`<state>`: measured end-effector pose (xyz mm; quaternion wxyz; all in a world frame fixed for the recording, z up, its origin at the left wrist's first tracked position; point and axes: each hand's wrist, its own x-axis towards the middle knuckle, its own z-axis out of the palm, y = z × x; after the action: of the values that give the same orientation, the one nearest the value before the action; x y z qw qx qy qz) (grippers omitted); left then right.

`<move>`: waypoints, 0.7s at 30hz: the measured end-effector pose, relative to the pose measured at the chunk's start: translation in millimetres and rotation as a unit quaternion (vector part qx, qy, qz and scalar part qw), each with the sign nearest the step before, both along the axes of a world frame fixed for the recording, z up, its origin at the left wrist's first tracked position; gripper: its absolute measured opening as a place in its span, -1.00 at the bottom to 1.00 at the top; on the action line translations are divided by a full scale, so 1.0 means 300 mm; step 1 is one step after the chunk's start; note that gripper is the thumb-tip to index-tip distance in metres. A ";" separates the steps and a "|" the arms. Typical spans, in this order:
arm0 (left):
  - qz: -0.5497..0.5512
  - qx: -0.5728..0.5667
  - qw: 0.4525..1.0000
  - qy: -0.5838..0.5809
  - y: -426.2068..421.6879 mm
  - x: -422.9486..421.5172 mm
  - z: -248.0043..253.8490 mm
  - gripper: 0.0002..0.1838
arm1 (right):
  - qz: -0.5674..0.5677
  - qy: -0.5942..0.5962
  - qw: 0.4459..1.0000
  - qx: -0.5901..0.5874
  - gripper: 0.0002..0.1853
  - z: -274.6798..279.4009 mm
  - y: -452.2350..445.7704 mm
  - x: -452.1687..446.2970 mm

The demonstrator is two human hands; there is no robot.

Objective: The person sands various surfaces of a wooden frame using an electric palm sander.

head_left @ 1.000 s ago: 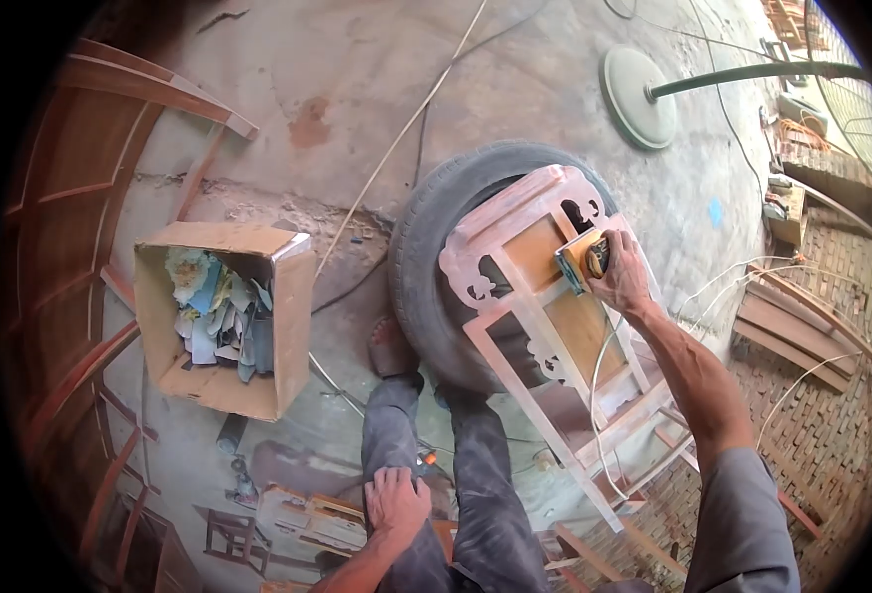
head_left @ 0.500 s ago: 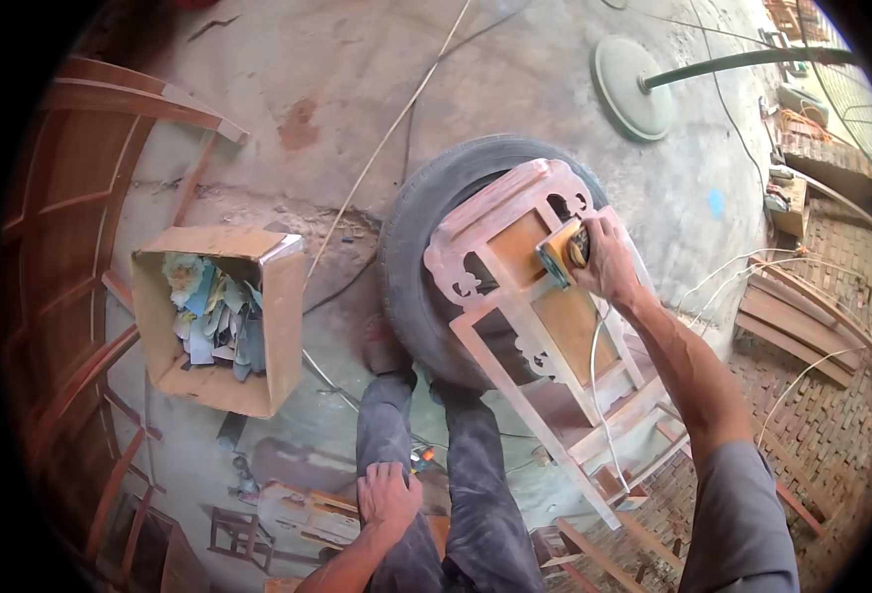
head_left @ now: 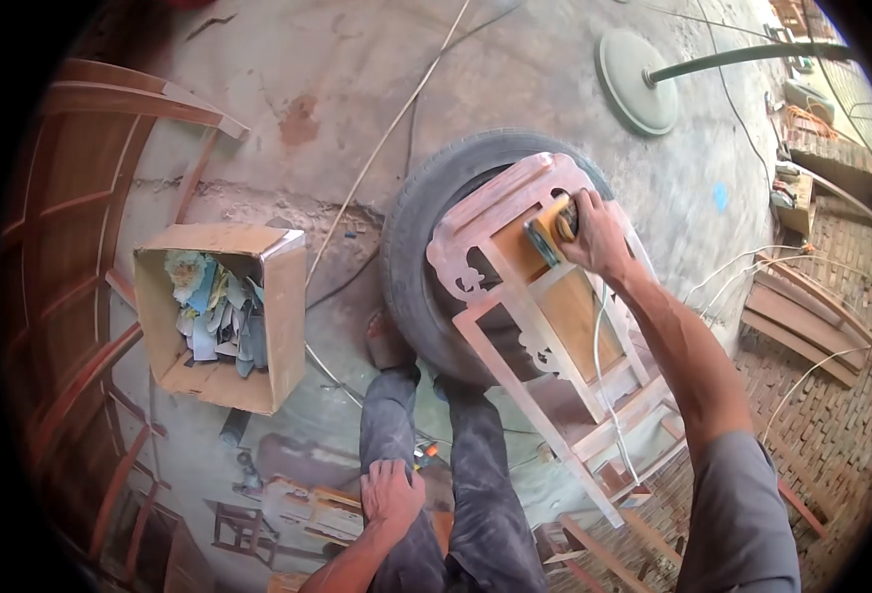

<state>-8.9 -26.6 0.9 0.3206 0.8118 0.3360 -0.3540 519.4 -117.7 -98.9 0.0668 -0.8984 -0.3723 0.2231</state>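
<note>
My right hand (head_left: 597,235) is wrapped around a yellow-and-black power sander (head_left: 551,229). The sander sits on the upper part of a carved wooden chair back (head_left: 504,304), near a brown inset panel and a scrolled cut-out. A pale cord (head_left: 609,403) trails from the tool down over the frame. Under the wood, a large black tyre (head_left: 411,222) lies on the floor and props up its upper end. My left hand (head_left: 392,494) holds nothing and rests on my trouser leg, fingers lying over the thigh.
Left of the tyre, a cardboard box (head_left: 286,326) contains scraps of sandpaper (head_left: 220,321). A round stand base (head_left: 637,82) with a pole is at upper right. Cables (head_left: 387,128) cross the floor. Wooden boards (head_left: 802,331) lie on bricks at right; reddish wooden furniture (head_left: 70,227) lines the left.
My right hand and the sander have shifted slightly left and up across the chair back. The left hand stays on the leg. The whole view has moved a little.
</note>
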 end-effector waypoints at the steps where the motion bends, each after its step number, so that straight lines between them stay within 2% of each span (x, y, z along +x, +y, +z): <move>1: 0.003 0.000 1.000 -0.005 -0.004 0.000 0.000 -0.71 | 0.000 0.013 1.000 0.004 -0.22 0.013 -0.043 -0.006; 5: 0.002 -0.007 1.000 0.002 -0.013 -0.007 -0.007 -0.68 | 0.004 0.007 0.999 -0.033 -0.18 0.048 -0.164 -0.034; 15: 0.001 0.001 1.000 -0.013 -0.009 -0.002 -0.009 -0.71 | -0.013 0.012 1.000 0.009 -0.23 -0.022 -0.006 0.003; 21: -0.002 0.000 1.000 -0.002 -0.003 0.018 -0.002 -0.71 | -0.012 0.007 1.000 -0.001 -0.24 0.092 -0.215 -0.084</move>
<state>-3.5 -27.7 0.3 0.3208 0.8132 0.3333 -0.3533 494.2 -182.1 -71.4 0.0707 -0.9016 -0.3604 0.2286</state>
